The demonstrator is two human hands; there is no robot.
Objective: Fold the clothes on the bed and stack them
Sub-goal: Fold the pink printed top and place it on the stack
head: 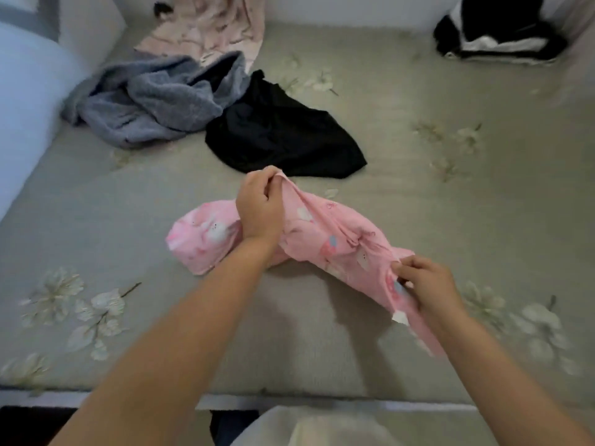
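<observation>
Grey-green floral bedspread [402, 201] covers the bed; nearest, the right hand [428, 284] pinches one end of a pink printed garment [322, 239], the left hand [260, 207] grips its other end, bunched between them; beyond lie a black garment [283, 136], a grey fleece [154, 101], a pale pink cloth [206, 27]; far right, a black-and-white pile [495, 37].

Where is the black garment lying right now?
In the head view, the black garment lies crumpled on the bed, just right of the grey garment and beyond the left hand.
</observation>
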